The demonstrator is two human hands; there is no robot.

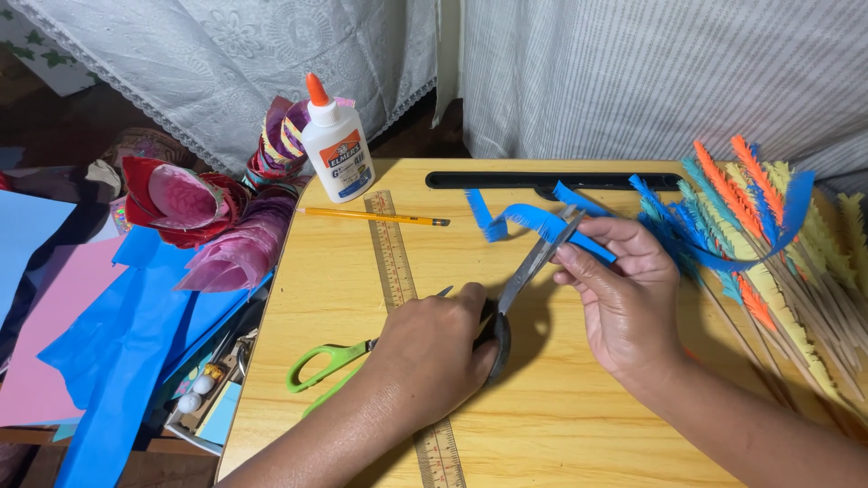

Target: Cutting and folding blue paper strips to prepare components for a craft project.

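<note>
**Scissors snipping a fringe into blue paper**

Nearest the camera, the left hand [434,348] was curled shut around the dark handles of a pair of scissors [529,271], its grip hiding most of them, the blades angled up and away over the wooden ruler [395,262]. Right of the ruler, the right hand [624,289] pinched a blue paper strip [524,217] between thumb and fingers, holding it taut against the blades so the cuts, it seemed, would fall evenly along its edge. Green-handled scissors [325,361] lay left of the ruler on the table [561,425]. A yellow pencil [375,216] crossed the ruler's far end, with a white glue bottle [334,145] just beyond. Far right of the ruler lay fringed paper sticks [768,235] in blue, orange and yellow.
</note>
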